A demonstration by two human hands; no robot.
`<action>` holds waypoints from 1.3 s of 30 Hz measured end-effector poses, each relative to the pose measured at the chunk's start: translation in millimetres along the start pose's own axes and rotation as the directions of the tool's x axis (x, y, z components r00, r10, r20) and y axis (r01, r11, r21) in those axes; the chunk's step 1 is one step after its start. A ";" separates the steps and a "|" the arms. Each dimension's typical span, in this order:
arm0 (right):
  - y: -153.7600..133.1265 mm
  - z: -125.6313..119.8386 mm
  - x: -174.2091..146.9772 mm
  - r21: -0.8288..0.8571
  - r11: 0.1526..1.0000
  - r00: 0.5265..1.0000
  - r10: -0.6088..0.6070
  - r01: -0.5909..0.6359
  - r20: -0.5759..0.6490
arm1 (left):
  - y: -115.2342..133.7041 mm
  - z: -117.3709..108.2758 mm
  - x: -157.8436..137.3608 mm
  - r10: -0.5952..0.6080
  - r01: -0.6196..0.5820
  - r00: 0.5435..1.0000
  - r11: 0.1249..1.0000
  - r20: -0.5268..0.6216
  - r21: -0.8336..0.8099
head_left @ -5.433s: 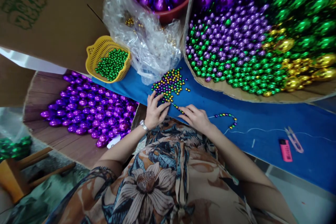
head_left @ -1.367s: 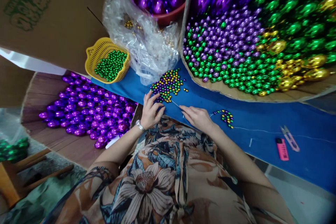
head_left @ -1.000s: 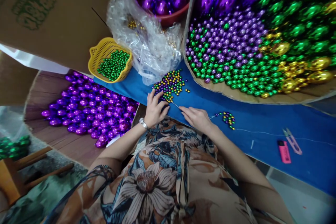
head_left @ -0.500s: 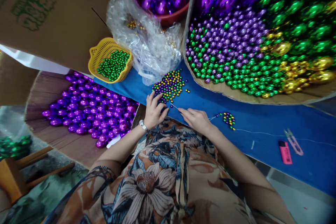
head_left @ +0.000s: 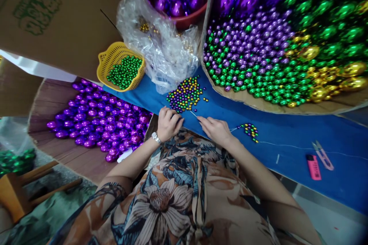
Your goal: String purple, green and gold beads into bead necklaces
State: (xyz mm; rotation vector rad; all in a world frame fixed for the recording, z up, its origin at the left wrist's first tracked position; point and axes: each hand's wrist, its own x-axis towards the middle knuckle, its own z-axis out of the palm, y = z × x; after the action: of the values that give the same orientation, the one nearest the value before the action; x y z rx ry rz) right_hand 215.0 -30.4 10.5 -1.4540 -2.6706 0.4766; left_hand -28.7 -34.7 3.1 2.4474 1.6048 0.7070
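Observation:
My right hand (head_left: 215,129) pinches a thin needle (head_left: 193,113), its tip pointing left at the near edge of a small bead pile (head_left: 185,93). Those beads are green, gold and purple. From behind this hand a pale thread (head_left: 233,128) runs to a short cluster of strung beads (head_left: 250,131) and on across the blue cloth (head_left: 281,130). My left hand (head_left: 169,123), with a watch (head_left: 155,137) at the wrist, has its fingers curled together at the pile's near left edge. Whatever lies under those fingertips is hidden.
A yellow basket (head_left: 110,55) holds green beads, with a clear plastic bag (head_left: 163,57) beside it. Large cardboard trays hold purple balls (head_left: 106,122) at left and mixed beads (head_left: 267,72) at right. A pink lighter (head_left: 313,167) and thread snips (head_left: 323,155) lie on the cloth.
My left hand's fingers have drawn back slightly from the pile and curled in. The needle has shifted a little to the right with my right hand.

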 end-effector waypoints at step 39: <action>-12.8 -2.1 18.9 0.005 1.000 0.999 0.004 -0.004 0.042 | 4.0 10.8 17.6 -0.097 0.097 0.995 0.994 -0.003 -0.055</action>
State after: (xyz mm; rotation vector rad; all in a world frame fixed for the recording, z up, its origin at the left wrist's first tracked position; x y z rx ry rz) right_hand 194.6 -20.6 14.6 -1.4649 -2.6968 0.5197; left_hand -14.7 -19.1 0.5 2.3138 1.6705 0.7328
